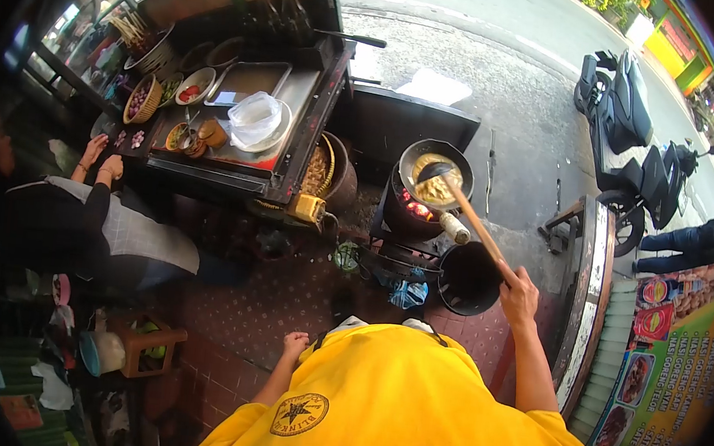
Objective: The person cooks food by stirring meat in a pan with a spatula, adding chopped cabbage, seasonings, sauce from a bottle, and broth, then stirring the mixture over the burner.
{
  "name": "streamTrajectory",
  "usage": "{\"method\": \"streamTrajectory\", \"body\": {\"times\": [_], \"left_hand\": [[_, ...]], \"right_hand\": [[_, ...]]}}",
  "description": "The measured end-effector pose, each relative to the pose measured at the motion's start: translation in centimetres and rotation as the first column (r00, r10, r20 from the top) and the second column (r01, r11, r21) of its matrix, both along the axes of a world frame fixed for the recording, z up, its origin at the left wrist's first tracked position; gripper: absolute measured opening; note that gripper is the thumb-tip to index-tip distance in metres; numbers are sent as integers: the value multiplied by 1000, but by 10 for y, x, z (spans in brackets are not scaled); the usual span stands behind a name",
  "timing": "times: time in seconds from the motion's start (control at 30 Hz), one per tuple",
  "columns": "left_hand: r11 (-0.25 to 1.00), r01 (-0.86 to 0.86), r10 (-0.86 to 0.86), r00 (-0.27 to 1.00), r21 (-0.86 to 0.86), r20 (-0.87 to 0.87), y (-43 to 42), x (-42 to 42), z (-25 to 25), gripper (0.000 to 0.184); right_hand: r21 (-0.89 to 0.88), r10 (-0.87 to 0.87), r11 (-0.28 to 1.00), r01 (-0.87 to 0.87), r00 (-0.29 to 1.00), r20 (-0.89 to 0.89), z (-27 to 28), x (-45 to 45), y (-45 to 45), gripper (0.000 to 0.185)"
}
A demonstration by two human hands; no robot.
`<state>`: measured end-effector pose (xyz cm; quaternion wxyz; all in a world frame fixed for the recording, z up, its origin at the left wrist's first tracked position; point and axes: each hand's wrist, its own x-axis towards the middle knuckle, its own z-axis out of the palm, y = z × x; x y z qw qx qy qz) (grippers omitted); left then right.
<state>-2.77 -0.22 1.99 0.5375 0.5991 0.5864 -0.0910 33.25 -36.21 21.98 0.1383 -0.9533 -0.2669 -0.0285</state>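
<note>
My right hand (519,295) is closed round the long wooden handle of a ladle (480,227). Its dark round head rests in yellowish food (438,188) inside a black wok (461,157). The wok sits on a round charcoal stove (412,224), where orange embers glow. A short, pale wok handle (455,228) points toward me, and my right hand does not touch it. My left hand (295,342) hangs low beside my yellow shirt, its fingers curled in, with nothing seen in them.
A black bucket (468,288) stands below the stove. Left is a cart (208,178) with bowls, a tray (255,78) and a plastic bag (254,120). A co-worker's hands (103,163) are at its far end. A wooden bench (583,277) and parked motorcycles (630,111) stand right.
</note>
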Motion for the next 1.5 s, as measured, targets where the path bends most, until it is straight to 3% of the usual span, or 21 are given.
{"method": "streamTrajectory", "body": {"times": [0.07, 0.2, 0.27, 0.33, 0.4, 0.43, 0.5, 0.53, 0.57, 0.6, 0.7, 0.77, 0.93, 1.0, 1.07, 1.17, 1.23, 1.27, 1.3, 1.37, 1.5], "left_hand": [[1000, 14, -14, 1000, 5, -9, 5, -1, -5, 23], [998, -1, -2, 999, -67, -46, 16, -6, -7, 22], [998, 26, -28, 999, -50, -32, 26, -4, -13, 22], [997, 73, -74, 997, -36, -20, 37, 1, -14, 21], [991, 134, -135, 991, 25, 16, 51, 9, -8, 21], [981, 195, -195, 981, 16, 5, 60, 9, -12, 21], [996, 29, -20, 994, -84, 111, 75, 0, -31, 21], [991, 91, -82, 992, -98, 94, 79, -5, -29, 21], [990, 136, -132, 986, -32, 100, 85, -9, -24, 21], [984, 176, -179, 978, 36, 106, 94, -16, -21, 22], [969, 244, -245, 966, 21, 82, 139, -92, -105, 21], [935, 350, -352, 936, 57, 25, 153, -120, -100, 21], [870, 492, -489, 870, 35, -64, 169, -143, -96, 21], [837, 546, -543, 836, 28, -73, 166, -135, -92, 20], [795, 606, -602, 794, 29, -83, 163, -117, -85, 20], [750, 661, -657, 748, 24, -91, 148, -82, -71, 18], [787, 615, -617, 781, -58, -97, 125, -56, -46, 18], [823, 550, -564, 821, -142, -92, 105, -37, -24, 17], [761, 645, -647, 750, -65, -138, 51, 19, 50, 15], [799, 595, -601, 796, -87, -72, 24, 19, 56, 13], [846, 530, -534, 837, -64, -119, -6, -20, 65, 13]], "right_hand": [[160, -101, 982, 101, 995, -9, 6, -8, 3, 54], [393, -38, 918, 56, 998, -55, 28, -12, 42, 50], [573, -19, 629, 525, 747, -664, 49, -26, 92, 43], [560, 168, 566, 605, 580, -797, 49, -35, 130, 37], [489, 218, 592, 640, 457, -862, 18, -37, 165, 32], [452, 152, 660, 600, 483, -862, -4, -37, 185, 28], [473, 173, 688, 551, 508, -844, -37, -41, 224, 22], [389, 138, 771, 503, 465, -875, -58, -38, 244, 26], [410, 144, 832, 373, 568, -810, -76, -36, 265, 32], [396, 188, 872, 289, 548, -815, -74, -32, 282, 36], [414, 252, 878, 241, 504, -826, -135, -28, 311, 35], [291, 136, 952, 89, 732, -668, -160, -39, 312, 39], [275, 20, 924, 264, 689, -725, -149, -76, 220, 30], [214, -114, 879, 426, 623, -774, -167, -94, 163, 26], [96, -324, 854, 511, 667, -671, -200, -109, 110, 22], [3, -419, 499, 867, 245, -874, -225, -115, 54, 22], [-93, -358, 269, 959, 10, -934, -247, -107, 33, 22], [-107, -341, 258, 960, -14, -940, -263, -101, 27, 22], [-124, -303, 153, 980, -73, -950, -280, -96, 24, 23], [-164, -194, 7, 986, -160, -968, -309, -81, 22, 29], [-267, 3, -35, 963, -267, -964, -375, -48, 33, 41]]}}
